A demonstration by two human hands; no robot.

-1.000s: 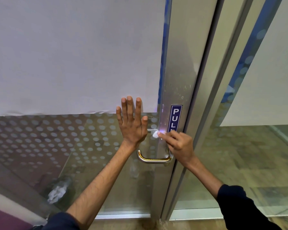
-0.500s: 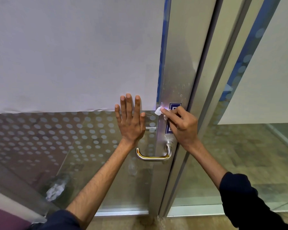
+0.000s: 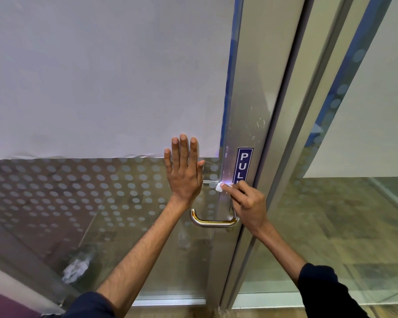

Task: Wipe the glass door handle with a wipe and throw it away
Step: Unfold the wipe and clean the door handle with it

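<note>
A curved metal door handle is fixed to the glass door's steel frame, its lower bar showing below my hands. My right hand pinches a small white wipe at its fingertips and presses it against the frame at the handle's upper mount, just under the blue PULL sticker. My left hand lies flat on the glass with fingers spread, left of the handle, holding nothing.
The glass door has a dotted frosted band and a white sheet covering its upper part. A second glass panel stands to the right of the frame. Floor shows along the bottom edge.
My right hand, which had risen over the PULL sticker with the wipe, has come back down to the handle's upper mount. My left hand stays flat on the glass.
</note>
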